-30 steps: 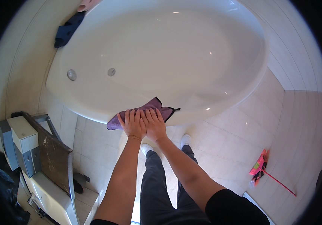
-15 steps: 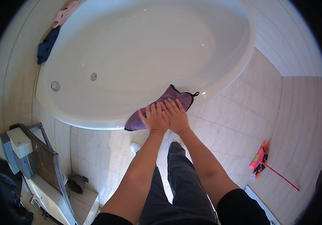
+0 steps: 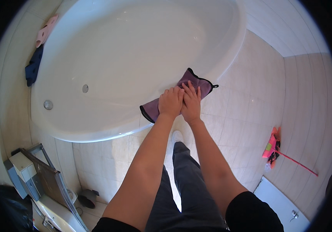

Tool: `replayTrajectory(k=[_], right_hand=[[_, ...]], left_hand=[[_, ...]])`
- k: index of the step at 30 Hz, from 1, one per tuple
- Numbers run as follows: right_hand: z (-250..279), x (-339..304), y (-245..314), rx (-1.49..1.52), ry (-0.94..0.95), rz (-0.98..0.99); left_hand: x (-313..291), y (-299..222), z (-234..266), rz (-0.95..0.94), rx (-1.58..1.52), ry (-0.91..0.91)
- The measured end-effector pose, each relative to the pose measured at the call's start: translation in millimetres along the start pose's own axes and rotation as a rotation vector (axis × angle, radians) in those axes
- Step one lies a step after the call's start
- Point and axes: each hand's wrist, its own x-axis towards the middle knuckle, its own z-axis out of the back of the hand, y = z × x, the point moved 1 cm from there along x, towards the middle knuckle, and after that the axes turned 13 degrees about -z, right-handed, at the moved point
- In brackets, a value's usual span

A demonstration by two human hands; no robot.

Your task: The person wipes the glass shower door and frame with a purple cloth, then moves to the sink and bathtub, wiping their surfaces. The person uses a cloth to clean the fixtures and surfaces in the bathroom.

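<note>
Left hand (image 3: 170, 103) (fingers bunched, grip unclear) and right hand (image 3: 191, 105) (fingers slightly spread) on purple cloth (image 3: 151, 109) over bathtub rim (image 3: 92, 133).

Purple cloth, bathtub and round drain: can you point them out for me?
Purple cloth (image 3: 204, 86): head view, its right end.
Bathtub (image 3: 96, 131): head view, near rim.
Round drain (image 3: 85, 88): head view, centre.

Pink footwear (image 3: 46, 31) beside navy footwear (image 3: 34, 66), pink broom (image 3: 270, 148) on tiled floor (image 3: 247, 112).

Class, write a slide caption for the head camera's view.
Left hand and right hand rest on a purple cloth over a white bathtub's rim.
</note>
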Motion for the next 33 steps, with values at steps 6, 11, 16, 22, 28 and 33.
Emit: replayTrajectory(k=[6, 11, 16, 22, 28, 33], right_hand=[[-18, -37, 20, 0.120, -0.187, -0.297], [-14, -55, 16, 0.485, -0.105, -0.428], [-5, -35, -4, 0.716, -0.148, -0.499], [13, 2, -25, 0.198, -0.106, -0.600], [39, 43, -68, -0.090, -0.135, -0.704], [59, 81, -110, 0.346, -0.022, -0.738]], left_hand=[[-29, 2, 6, -0.222, 0.030, -0.116], [-35, -7, 4, -0.276, 0.201, -0.012], [-18, -16, -11, -0.288, 0.298, 0.089], [16, -35, -40, -0.289, 0.425, 0.220], [64, -73, -67, -0.259, 0.460, 0.258], [111, -105, -80, -0.266, 0.428, 0.254]])
